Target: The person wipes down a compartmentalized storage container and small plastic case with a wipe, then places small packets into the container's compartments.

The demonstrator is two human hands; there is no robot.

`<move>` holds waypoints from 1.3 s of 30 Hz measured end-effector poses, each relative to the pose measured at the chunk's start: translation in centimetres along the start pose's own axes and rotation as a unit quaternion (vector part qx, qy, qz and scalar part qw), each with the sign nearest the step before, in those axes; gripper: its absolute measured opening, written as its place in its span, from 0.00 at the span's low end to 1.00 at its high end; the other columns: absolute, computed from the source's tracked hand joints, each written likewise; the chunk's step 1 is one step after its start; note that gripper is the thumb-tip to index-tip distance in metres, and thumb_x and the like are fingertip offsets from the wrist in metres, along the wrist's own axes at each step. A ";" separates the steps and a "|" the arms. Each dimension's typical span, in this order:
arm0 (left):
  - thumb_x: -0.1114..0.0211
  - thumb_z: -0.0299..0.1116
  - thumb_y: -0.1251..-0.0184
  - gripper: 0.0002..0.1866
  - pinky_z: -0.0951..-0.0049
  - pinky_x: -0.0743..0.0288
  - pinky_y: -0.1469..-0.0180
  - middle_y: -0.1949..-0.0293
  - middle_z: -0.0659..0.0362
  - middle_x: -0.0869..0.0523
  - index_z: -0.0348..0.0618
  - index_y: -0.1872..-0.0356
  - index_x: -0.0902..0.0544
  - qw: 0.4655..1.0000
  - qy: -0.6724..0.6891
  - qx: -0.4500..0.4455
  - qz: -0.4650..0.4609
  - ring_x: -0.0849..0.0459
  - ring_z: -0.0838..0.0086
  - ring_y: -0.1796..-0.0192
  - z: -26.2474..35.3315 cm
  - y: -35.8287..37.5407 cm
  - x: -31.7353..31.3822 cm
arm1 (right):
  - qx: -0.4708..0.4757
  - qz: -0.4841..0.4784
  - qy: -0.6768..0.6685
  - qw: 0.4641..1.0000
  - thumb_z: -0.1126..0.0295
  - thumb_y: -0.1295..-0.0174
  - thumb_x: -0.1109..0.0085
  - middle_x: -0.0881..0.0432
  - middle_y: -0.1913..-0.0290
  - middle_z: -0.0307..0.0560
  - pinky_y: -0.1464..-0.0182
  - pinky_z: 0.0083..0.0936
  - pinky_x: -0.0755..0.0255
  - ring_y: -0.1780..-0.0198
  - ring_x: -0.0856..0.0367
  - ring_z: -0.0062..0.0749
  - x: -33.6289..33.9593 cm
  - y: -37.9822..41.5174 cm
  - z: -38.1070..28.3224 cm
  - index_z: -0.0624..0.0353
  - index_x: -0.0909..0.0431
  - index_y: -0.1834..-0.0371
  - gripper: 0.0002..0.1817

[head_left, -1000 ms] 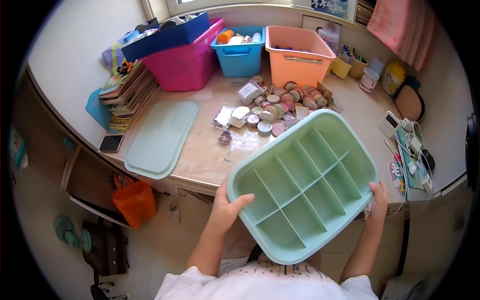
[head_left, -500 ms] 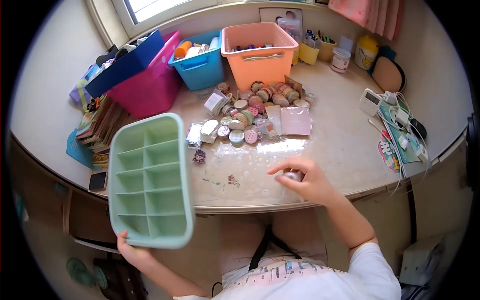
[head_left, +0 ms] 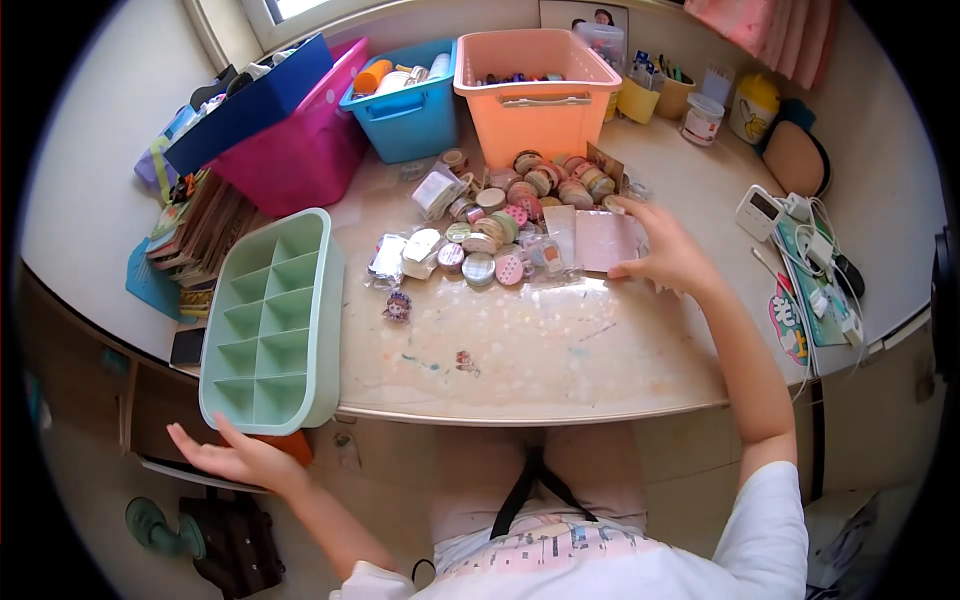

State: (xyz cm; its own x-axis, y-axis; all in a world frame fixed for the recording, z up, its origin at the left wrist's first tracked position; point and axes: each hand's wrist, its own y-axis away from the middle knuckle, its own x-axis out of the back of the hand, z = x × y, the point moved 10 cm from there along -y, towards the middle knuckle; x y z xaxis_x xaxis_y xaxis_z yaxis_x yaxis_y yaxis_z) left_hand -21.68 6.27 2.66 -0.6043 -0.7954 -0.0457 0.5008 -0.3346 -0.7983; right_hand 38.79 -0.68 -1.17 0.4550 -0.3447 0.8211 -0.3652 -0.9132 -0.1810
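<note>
Along the left of the desk (head_left: 520, 385), a navy box (head_left: 250, 110) is leaning over a magenta bin (head_left: 300, 160) and holding white and dark items. Nearer, a mint-green divided box (head_left: 330, 350) is sitting at the left edge, showing two rows of compartments. The left hand (head_left: 235, 455) is spreading its fingers beside the near end, palm up, gripping nothing. Farther back, a blue bin (head_left: 412, 125) is holding an orange cylinder (head_left: 373, 76) and white containers. Rightward, a peach bin (head_left: 540, 125) is holding small dark and coloured pieces, while decorative tape rolls (head_left: 480, 268) are lying heaped before it. The right hand (head_left: 655, 245) is reaching around the right side of a pink square packet (head_left: 605, 240), thumb and fingers wide apart. Toward the far right, a yellow cup (head_left: 637, 101) and a tan cup (head_left: 675, 100) are holding slim items.

The navy box is covering much of the magenta bin's opening, and the divided box is partly hiding a phone (head_left: 187, 346) and an orange bag (head_left: 290, 445). Fingers are masking the packet's right edge; whether they are touching it, one cannot tell. The window (head_left: 295, 8) is running out of view.
</note>
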 end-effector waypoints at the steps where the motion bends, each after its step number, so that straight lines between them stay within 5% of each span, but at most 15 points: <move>1: 0.38 0.26 0.20 0.33 0.52 0.42 0.18 0.19 0.45 0.35 0.30 0.20 0.39 0.998 0.005 -0.058 -0.031 0.34 0.57 0.18 3.9 1.9 -0.4 | -0.001 0.000 0.000 1.000 0.65 0.55 0.13 0.22 0.28 0.54 0.25 0.40 0.28 0.27 0.23 0.50 -0.4 -0.1 0.3 0.53 0.27 0.22 0.51; 2: 0.38 0.26 0.22 0.28 0.48 0.40 0.18 0.23 0.44 0.31 0.28 0.25 0.33 0.983 0.143 -0.093 -0.062 0.31 0.52 0.20 5.7 4.6 -1.4 | 0.018 0.027 -0.024 0.999 0.66 0.54 0.14 0.21 0.29 0.53 0.28 0.40 0.26 0.29 0.22 0.50 -0.4 0.0 0.3 0.54 0.25 0.25 0.48; 4: 0.33 0.24 0.28 0.17 0.49 0.26 0.27 0.38 0.46 0.18 0.35 0.41 0.19 0.922 0.094 -0.257 -0.272 0.20 0.49 0.30 12.8 9.9 -4.6 | 0.035 0.049 -0.047 0.997 0.67 0.53 0.15 0.20 0.30 0.53 0.31 0.39 0.24 0.31 0.20 0.50 -0.3 0.1 0.2 0.55 0.23 0.27 0.45; 6: 0.32 0.15 0.37 0.13 0.58 0.15 0.45 0.51 0.50 0.11 0.38 0.52 0.14 0.856 0.223 -0.244 -0.397 0.10 0.53 0.49 18.2 13.1 -8.2 | -0.011 0.100 -0.081 0.992 0.70 0.48 0.17 0.12 0.42 0.50 0.43 0.35 0.19 0.43 0.14 0.42 1.2 0.8 1.0 0.59 0.15 0.39 0.30; 9: 0.25 0.21 0.37 0.16 0.66 0.14 0.51 0.55 0.55 0.10 0.41 0.49 0.12 0.831 0.231 -0.242 -0.445 0.09 0.60 0.54 20.1 14.7 -12.6 | -0.043 0.137 -0.133 0.981 0.75 0.44 0.21 0.09 0.56 0.46 0.53 0.28 0.20 0.56 0.13 0.30 3.5 1.2 2.1 0.62 0.11 0.51 0.17; 11: 0.20 0.23 0.40 0.20 0.67 0.15 0.51 0.54 0.55 0.10 0.42 0.46 0.12 0.777 0.173 -0.062 -0.602 0.10 0.60 0.51 18.1 17.0 -17.1 | -0.042 0.164 -0.204 0.964 0.78 0.42 0.24 0.10 0.63 0.42 0.57 0.24 0.23 0.61 0.17 0.21 4.7 1.6 1.8 0.61 0.10 0.59 0.08; 13: 0.20 0.23 0.42 0.21 0.65 0.15 0.48 0.53 0.55 0.10 0.42 0.47 0.12 0.766 0.215 -0.035 -0.604 0.10 0.60 0.49 19.5 17.4 -18.9 | 0.212 0.122 -0.230 0.942 0.80 0.42 0.25 0.09 0.62 0.41 0.57 0.24 0.22 0.62 0.15 0.23 5.1 2.7 -3.3 0.60 0.10 0.59 0.08; 15: 0.19 0.23 0.44 0.21 0.64 0.16 0.45 0.52 0.54 0.10 0.42 0.47 0.12 0.756 0.257 -0.009 -0.601 0.10 0.60 0.47 20.0 17.7 -19.5 | 0.307 0.017 -0.234 0.923 0.80 0.41 0.26 0.10 0.62 0.41 0.58 0.25 0.21 0.63 0.14 0.29 2.0 4.6 -7.2 0.58 0.09 0.61 0.07; 18: 0.17 0.27 0.46 0.14 0.60 0.18 0.40 0.56 0.57 0.09 0.43 0.58 0.09 0.708 0.279 -0.202 -0.616 0.11 0.59 0.39 21.6 19.8 -18.6 | 0.327 -0.049 -0.244 0.911 0.79 0.41 0.25 0.11 0.62 0.41 0.58 0.27 0.19 0.63 0.13 0.33 -1.0 6.5 -9.9 0.55 0.08 0.61 0.07; 20: 0.17 0.27 0.46 0.12 0.60 0.18 0.40 0.57 0.57 0.09 0.43 0.61 0.09 0.689 0.278 -0.198 -0.640 0.12 0.59 0.39 20.9 20.6 -17.9 | 0.310 -0.237 -0.270 0.880 0.77 0.44 0.24 0.11 0.60 0.42 0.58 0.29 0.19 0.62 0.12 0.35 -3.4 7.6 -10.6 0.53 0.07 0.61 0.09; 25: 0.15 0.39 0.45 0.20 0.58 0.29 0.31 0.47 0.59 0.11 0.47 0.53 0.12 0.636 0.274 -0.132 -0.709 0.16 0.60 0.34 20.6 22.7 -16.7 | 0.292 -0.379 -0.186 0.858 0.71 0.48 0.20 0.10 0.59 0.43 0.58 0.32 0.19 0.63 0.11 0.36 -5.3 9.0 -9.4 0.54 0.07 0.58 0.13; 31: 0.15 0.44 0.45 0.30 0.58 0.32 0.29 0.39 0.54 0.14 0.46 0.43 0.15 0.649 0.229 -0.160 -0.708 0.20 0.58 0.30 22.2 23.6 -16.4 | 0.251 -0.337 -0.180 0.889 0.65 0.48 0.17 0.11 0.61 0.44 0.59 0.32 0.20 0.62 0.13 0.37 -3.9 7.2 -7.4 0.54 0.08 0.54 0.18; 33: 0.16 0.43 0.44 0.29 0.58 0.31 0.30 0.40 0.53 0.14 0.45 0.43 0.15 0.665 0.197 -0.169 -0.700 0.19 0.57 0.31 21.0 23.4 -16.6 | 0.094 -0.219 -0.135 0.962 0.65 0.47 0.18 0.11 0.63 0.45 0.62 0.32 0.21 0.65 0.14 0.38 -3.2 4.0 -3.7 0.56 0.09 0.55 0.17; 35: 0.17 0.36 0.41 0.25 0.58 0.25 0.32 0.43 0.51 0.12 0.41 0.44 0.15 0.744 0.202 -0.081 -0.632 0.15 0.55 0.36 18.4 20.6 -17.3 | 0.101 -0.171 -0.079 0.977 0.66 0.46 0.19 0.11 0.64 0.46 0.62 0.32 0.22 0.65 0.14 0.38 -2.8 3.9 -1.9 0.57 0.10 0.57 0.15; 39: 0.28 0.31 0.30 0.23 0.51 0.26 0.31 0.42 0.44 0.13 0.38 0.36 0.20 0.870 -0.034 -0.139 -0.471 0.17 0.48 0.37 12.7 13.1 -21.1 | -0.025 -0.159 0.002 0.987 0.68 0.44 0.21 0.11 0.62 0.47 0.50 0.34 0.23 0.57 0.14 0.39 -1.7 3.6 -0.2 0.57 0.12 0.61 0.11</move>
State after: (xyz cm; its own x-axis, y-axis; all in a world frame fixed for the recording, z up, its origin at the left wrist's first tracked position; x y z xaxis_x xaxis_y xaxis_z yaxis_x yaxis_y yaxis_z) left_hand 5.52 12.24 0.80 -0.6230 -0.2656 0.7358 -0.3722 -0.7267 -0.5774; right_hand 36.54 -3.35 -3.08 0.5499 -0.0418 0.8342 -0.2450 -0.9629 0.1132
